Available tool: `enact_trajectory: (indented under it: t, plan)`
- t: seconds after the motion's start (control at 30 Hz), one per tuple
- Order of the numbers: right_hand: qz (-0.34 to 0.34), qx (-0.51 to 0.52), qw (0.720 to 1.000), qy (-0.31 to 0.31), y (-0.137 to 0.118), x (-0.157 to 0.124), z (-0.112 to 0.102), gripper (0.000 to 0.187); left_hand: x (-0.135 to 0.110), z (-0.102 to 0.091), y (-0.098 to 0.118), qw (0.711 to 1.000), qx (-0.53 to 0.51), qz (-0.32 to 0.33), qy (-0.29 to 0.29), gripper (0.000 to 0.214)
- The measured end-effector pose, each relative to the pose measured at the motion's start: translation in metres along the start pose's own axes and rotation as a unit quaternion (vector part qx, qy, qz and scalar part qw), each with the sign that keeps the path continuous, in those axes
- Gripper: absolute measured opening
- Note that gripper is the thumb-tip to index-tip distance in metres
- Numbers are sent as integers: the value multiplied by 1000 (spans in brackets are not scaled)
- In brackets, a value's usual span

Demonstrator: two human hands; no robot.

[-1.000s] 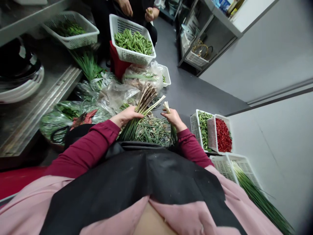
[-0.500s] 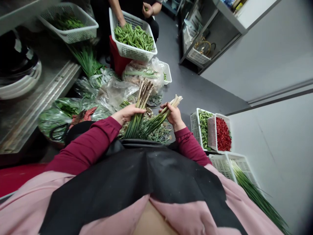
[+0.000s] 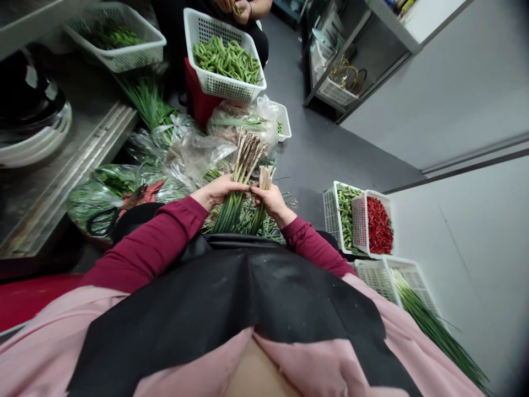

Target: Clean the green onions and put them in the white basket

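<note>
My left hand (image 3: 221, 190) is closed around a thick bunch of scallions (image 3: 248, 154), whose brown, dirty root ends point up and away from me. Its green leaves hang down toward my lap. My right hand (image 3: 270, 198) grips a smaller bunch of scallions (image 3: 265, 175) with pale, cleaner white ends. The two hands almost meet, with the right thumb and fingertips at the edge of the left bunch. Beneath them lie loose green leaves and trimmings (image 3: 273, 226), partly hidden by my hands and apron.
Another person's hands (image 3: 242, 10) are behind a white basket (image 3: 260, 85) of green pods. Plastic bags of greens (image 3: 119, 182) lie to my left beside a metal shelf (image 3: 103, 132). At right stand baskets with red chilies (image 3: 378, 226), green peppers (image 3: 345, 212) and long scallions (image 3: 433, 320).
My right hand has moved left with its bunch, from apart to right beside my left hand. The other person's hand has come out of the pod basket.
</note>
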State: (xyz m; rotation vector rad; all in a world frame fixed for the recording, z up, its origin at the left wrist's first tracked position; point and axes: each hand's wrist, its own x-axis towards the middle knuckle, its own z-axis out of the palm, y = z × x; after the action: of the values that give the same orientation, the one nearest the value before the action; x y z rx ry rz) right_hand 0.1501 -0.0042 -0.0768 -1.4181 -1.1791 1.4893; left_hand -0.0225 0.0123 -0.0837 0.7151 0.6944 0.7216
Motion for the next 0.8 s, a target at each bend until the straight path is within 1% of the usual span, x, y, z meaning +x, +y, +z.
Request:
enact_trajectory:
  t: [0.13,0.3,0.47,0.6,0.67,0.73,0.8]
  plan:
    - [2,-4,1000,-5,0,-3,-5,30,-2,0,3,1000,14,-1,1,25]
    - [2,1,999,-33,-8,-12,-14,29,-2,-1,4,999,21,-8,24,27]
    - [7,-2,997,-79,-12,-17,-22,35,-4,4,4,999,43,2,-1,20]
    - [-19,-29,997,-65,-13,-15,-22,40,-6,9,3,999,41,-4,-9,26]
    - [-35,-49,996,-71,-14,-14,-20,38,-5,8,2,999,50,-8,-7,30]
    - [-52,-79,994,-58,-15,-13,-18,36,-3,6,0,997,74,7,22,32]
    - [-68,-108,992,-15,-15,-13,-16,37,-1,3,-1,990,113,51,74,30]
